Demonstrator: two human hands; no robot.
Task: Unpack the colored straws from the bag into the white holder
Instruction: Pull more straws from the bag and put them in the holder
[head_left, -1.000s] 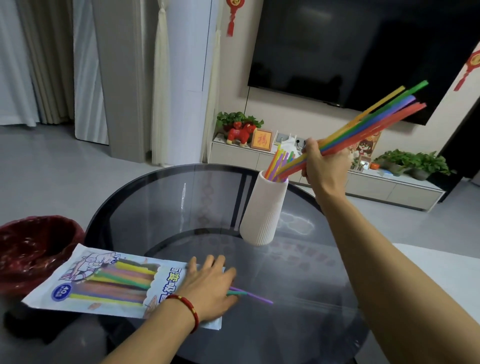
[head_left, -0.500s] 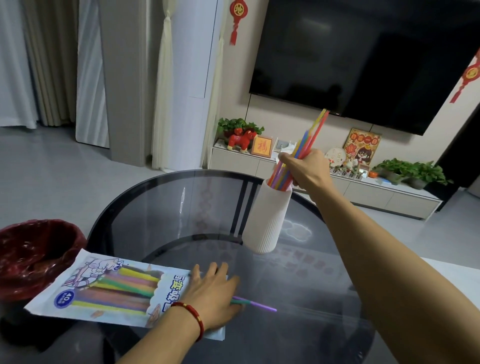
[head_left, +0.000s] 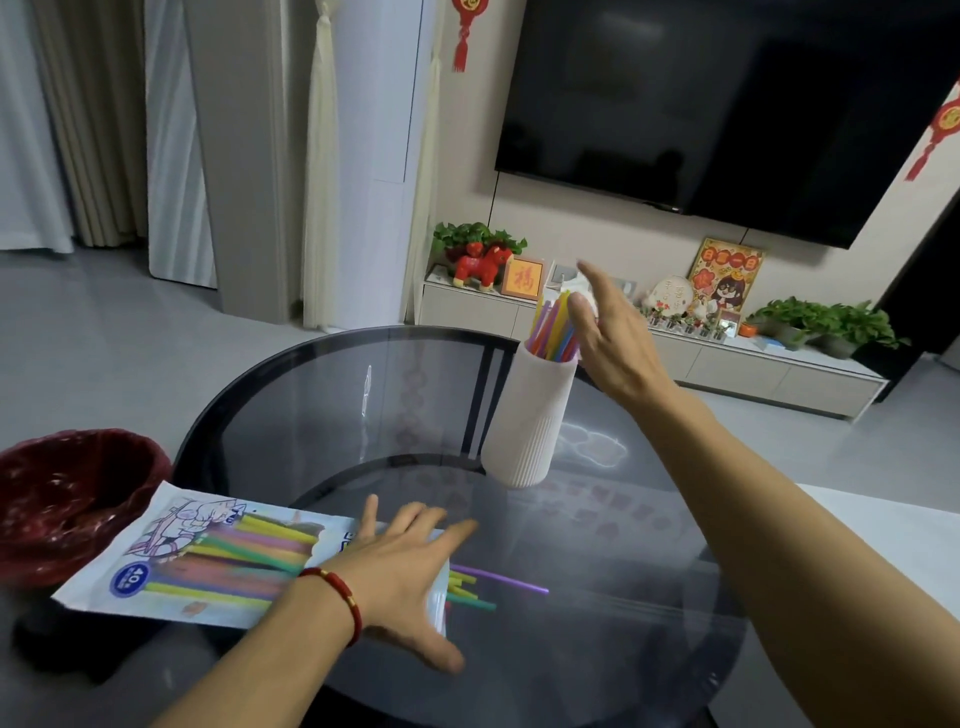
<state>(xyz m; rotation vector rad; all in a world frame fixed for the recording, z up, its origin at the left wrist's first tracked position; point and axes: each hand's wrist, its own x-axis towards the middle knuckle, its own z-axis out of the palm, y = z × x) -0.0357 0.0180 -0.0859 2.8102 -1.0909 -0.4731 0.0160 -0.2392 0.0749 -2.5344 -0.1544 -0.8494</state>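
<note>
Both my forearms are bare, no sleeves. My left wrist carries a red cord bracelet (head_left: 340, 597) with small gold beads.

The bag (head_left: 208, 561) lying at the near left of the glass table carries a blue round badge (head_left: 128, 580) at its near left corner with the number "40" in white; smaller print under it is too blurred to read. Blue characters by the bag's mouth are mostly hidden under the left hand (head_left: 400, 577). On the far cabinet, a small framed picture (head_left: 522, 278) shows the gold character "福" on orange. A poster (head_left: 724, 278) farther right bears red characters too small to read.
</note>
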